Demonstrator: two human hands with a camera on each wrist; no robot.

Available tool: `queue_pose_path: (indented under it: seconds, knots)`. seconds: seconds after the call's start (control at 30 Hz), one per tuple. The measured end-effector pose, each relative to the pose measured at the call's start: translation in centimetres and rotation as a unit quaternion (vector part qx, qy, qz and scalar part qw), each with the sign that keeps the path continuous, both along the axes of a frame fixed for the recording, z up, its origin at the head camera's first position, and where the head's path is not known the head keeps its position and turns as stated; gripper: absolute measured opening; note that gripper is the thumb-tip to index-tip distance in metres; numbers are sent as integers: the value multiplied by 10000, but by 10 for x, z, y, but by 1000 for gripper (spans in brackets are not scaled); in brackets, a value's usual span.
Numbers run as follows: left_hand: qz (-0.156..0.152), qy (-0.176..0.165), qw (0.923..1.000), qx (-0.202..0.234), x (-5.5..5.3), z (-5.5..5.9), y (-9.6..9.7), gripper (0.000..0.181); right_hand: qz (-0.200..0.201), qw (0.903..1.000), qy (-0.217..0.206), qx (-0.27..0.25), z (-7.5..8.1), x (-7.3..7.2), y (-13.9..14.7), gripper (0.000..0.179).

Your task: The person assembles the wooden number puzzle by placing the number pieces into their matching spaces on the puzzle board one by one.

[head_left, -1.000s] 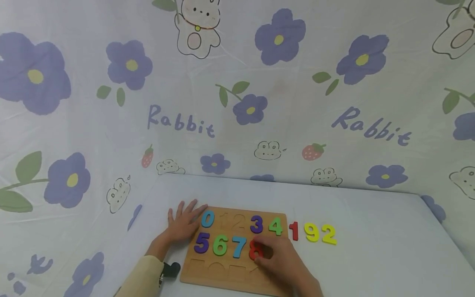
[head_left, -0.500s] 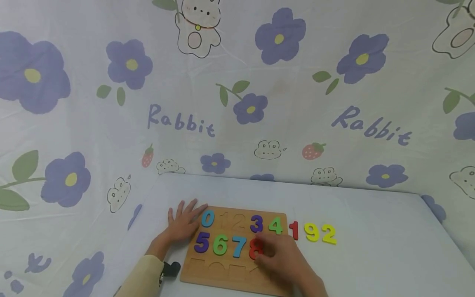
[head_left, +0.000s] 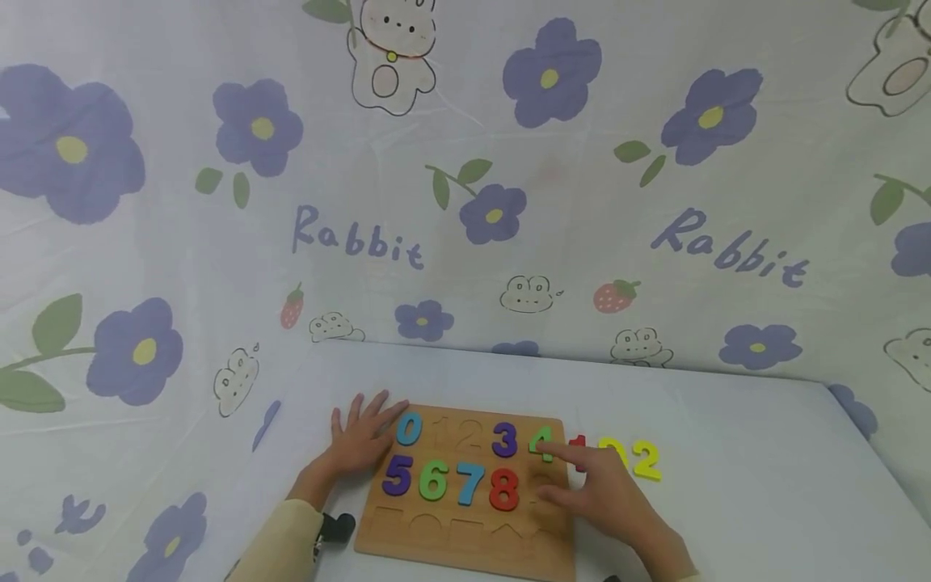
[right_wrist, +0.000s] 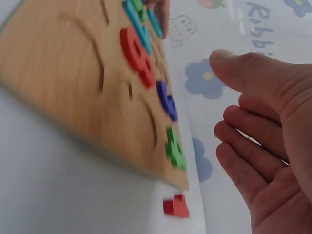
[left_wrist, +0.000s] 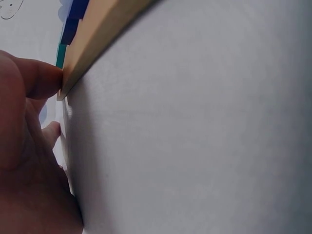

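Observation:
My left hand (head_left: 360, 443) lies on the table with its fingers spread, at the left side of a wooden number board (head_left: 407, 543). In the left wrist view its thumb (left_wrist: 46, 80) touches the board's edge. Over the board's right edge hovers my right hand (head_left: 611, 489), holding nothing, thumb and fingers apart. Its index finger passes in front of the green number 4 (head_left: 545, 433). The red number 8 (head_left: 504, 490) sits in the second row. Partly behind the right hand are a red number 1 (head_left: 579, 443) and a yellow number 9 (head_left: 612, 444).
A yellow number 2 (head_left: 646, 461) lies on the white table (head_left: 756, 485) right of the board. Blue 0 (head_left: 409, 429), purple 3 (head_left: 504, 440), purple 5 (head_left: 397, 475), green 6 (head_left: 432, 482) and blue 7 (head_left: 469, 483) are on the board. A patterned curtain (head_left: 465, 145) hangs behind.
My right hand has left the red 8 and moved right, toward the loose numbers. The 8 now shows whole on the board. My left hand stays in place.

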State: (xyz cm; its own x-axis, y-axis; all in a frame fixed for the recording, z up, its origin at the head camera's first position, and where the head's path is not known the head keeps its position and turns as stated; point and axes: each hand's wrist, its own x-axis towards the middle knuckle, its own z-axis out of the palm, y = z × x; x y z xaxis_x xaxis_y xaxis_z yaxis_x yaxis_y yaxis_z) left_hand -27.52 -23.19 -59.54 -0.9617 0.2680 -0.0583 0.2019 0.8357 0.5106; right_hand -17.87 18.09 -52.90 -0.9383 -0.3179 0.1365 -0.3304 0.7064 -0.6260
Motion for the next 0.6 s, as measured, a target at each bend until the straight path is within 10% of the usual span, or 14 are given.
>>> queue_pose_path:
  seconds: [0.33, 0.6]
  knots:
    - [-17, -155, 9997, -203, 7, 14, 3, 57, -12, 9985, 348, 414, 9, 1, 56, 59]
    - [-16, -6, 10000, 83, 4, 4, 0, 57, -156, 9966, 19, 810, 15, -3, 105, 65]
